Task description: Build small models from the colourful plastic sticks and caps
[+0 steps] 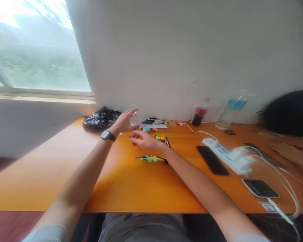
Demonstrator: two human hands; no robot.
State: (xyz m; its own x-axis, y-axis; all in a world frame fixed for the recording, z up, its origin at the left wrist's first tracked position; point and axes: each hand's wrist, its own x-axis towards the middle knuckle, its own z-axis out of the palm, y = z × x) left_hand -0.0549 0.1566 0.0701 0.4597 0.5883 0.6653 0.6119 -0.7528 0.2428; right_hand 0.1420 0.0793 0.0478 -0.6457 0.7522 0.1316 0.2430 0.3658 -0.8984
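My left hand (125, 121), with a dark watch on the wrist, is raised over the back of the orange table (65, 174), fingers spread and holding nothing. My right hand (146, 140) reaches across to the left, its fingers pinched on a small red stick piece (135, 145). Just below it lies a small built piece of coloured sticks and green discs (150, 158). More coloured sticks and discs (163, 138) lie beside my right hand. Behind them sits a printed sheet with loose pieces (155, 123).
A black plastic bag (99, 119) lies at the back left by the wall. To the right are a dark phone (212, 160), a white power strip with cables (229, 156), a second phone (260, 188), a water bottle (231, 114), a dark cup (199, 116) and another person's hand (293, 153).
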